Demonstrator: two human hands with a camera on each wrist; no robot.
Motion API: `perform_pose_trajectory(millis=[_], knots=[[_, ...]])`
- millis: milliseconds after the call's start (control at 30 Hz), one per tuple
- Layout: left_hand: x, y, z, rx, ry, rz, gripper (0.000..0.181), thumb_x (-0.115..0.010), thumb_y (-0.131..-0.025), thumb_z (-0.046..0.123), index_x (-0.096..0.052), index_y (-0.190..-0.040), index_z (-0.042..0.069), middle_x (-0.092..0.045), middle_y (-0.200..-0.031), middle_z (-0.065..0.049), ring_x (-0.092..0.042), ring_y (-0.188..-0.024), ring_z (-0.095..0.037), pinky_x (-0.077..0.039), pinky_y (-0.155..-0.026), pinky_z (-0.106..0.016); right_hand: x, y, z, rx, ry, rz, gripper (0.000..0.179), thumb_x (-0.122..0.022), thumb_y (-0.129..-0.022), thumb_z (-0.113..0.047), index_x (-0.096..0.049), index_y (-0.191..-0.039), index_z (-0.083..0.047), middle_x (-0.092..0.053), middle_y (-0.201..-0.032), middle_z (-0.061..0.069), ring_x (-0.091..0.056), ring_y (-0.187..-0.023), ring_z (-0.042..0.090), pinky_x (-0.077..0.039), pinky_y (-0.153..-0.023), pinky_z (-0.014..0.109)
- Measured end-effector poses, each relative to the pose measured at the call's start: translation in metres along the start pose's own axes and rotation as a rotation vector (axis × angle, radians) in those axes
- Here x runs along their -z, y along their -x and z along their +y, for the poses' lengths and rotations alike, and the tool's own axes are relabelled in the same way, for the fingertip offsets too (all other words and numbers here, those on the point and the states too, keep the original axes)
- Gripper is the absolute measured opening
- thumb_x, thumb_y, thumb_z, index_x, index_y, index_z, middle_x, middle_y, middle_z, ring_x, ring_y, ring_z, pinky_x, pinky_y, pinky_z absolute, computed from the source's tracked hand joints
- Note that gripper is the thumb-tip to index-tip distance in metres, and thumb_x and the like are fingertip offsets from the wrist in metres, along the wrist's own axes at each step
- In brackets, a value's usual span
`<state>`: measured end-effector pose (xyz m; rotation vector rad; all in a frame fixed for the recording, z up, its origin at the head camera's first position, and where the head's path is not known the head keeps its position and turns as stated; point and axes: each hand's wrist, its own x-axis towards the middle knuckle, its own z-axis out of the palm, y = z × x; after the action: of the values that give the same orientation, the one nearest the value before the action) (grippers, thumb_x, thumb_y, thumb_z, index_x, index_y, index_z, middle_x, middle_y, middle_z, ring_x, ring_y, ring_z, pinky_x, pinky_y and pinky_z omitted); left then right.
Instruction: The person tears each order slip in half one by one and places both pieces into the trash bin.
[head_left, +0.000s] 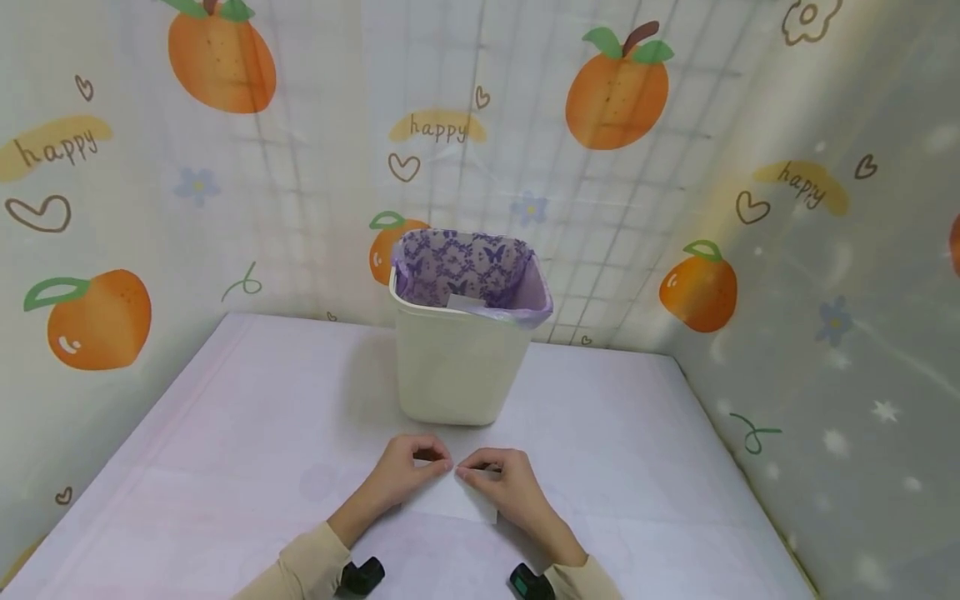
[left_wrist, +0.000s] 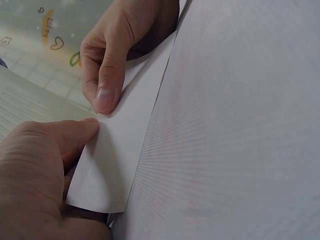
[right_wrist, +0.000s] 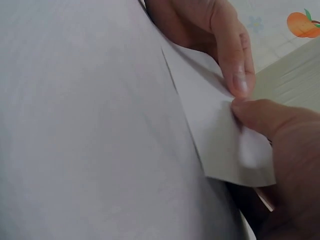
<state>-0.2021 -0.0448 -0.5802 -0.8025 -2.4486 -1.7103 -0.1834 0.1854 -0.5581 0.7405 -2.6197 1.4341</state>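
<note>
A small white sheet of paper (head_left: 450, 498) is held low over the table, in front of the bin. My left hand (head_left: 405, 472) pinches its far edge near the middle between thumb and fingers. Right beside it, my right hand (head_left: 508, 486) pinches the same edge, and the two thumb tips almost meet. In the left wrist view the paper (left_wrist: 127, 130) slopes down from both thumbs toward the table. The right wrist view shows the sheet (right_wrist: 200, 125) with a shaded bend below the thumbs; the fingers behind it are mostly hidden.
A cream waste bin (head_left: 457, 367) stands just beyond the hands, lined with a purple patterned bag (head_left: 465, 262). A white piece of paper (head_left: 467, 302) shows at its front rim. A fruit-printed curtain (head_left: 322, 167) hangs behind the white-covered table (head_left: 277, 400).
</note>
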Motion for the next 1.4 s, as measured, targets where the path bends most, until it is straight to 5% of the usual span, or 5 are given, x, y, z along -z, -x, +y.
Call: perform_pose_trajectory(millis=[267, 900, 1167, 1400], knots=[[0.002, -0.004, 0.009, 0.008, -0.032, -0.006, 0.005, -0.078, -0.096, 0.019, -0.078, -0.093, 0.015, -0.078, -0.093, 0.006, -0.073, -0.096, -0.010, -0.056, -0.094, -0.033, 0.002, -0.001, -0.003, -0.008, -0.010, -0.005, 0.005, -0.080, -0.096, -0.022, -0.082, -0.092, -0.025, -0.079, -0.090, -0.012, -0.070, -0.079, 0.003, -0.057, -0.072, 0.024], [0.003, -0.005, 0.012, -0.017, -0.018, -0.005, 0.008, -0.078, -0.096, 0.018, -0.079, -0.094, 0.011, -0.078, -0.093, 0.005, -0.074, -0.096, -0.013, -0.057, -0.094, -0.034, 0.006, -0.003, -0.006, 0.017, -0.013, 0.001, 0.005, -0.079, -0.096, -0.024, -0.082, -0.093, -0.023, -0.079, -0.089, -0.011, -0.070, -0.081, 0.004, -0.056, -0.075, 0.023], [0.002, -0.003, 0.010, 0.049, -0.021, 0.026, 0.007, -0.078, -0.097, 0.023, -0.079, -0.095, 0.016, -0.078, -0.093, 0.005, -0.073, -0.097, -0.011, -0.056, -0.095, -0.034, 0.006, -0.006, -0.005, 0.017, 0.041, -0.010, 0.005, -0.078, -0.097, -0.028, -0.082, -0.093, -0.026, -0.078, -0.091, -0.016, -0.068, -0.085, 0.002, -0.055, -0.075, 0.024], [0.009, -0.007, 0.019, 0.067, -0.027, 0.037, 0.004, -0.076, -0.098, 0.024, -0.078, -0.098, 0.020, -0.077, -0.096, 0.009, -0.070, -0.098, -0.009, -0.054, -0.096, -0.035, 0.013, -0.017, -0.017, 0.097, 0.116, 0.006, 0.005, -0.079, -0.096, -0.023, -0.082, -0.093, -0.022, -0.078, -0.089, -0.014, -0.066, -0.080, 0.002, -0.055, -0.072, 0.025]])
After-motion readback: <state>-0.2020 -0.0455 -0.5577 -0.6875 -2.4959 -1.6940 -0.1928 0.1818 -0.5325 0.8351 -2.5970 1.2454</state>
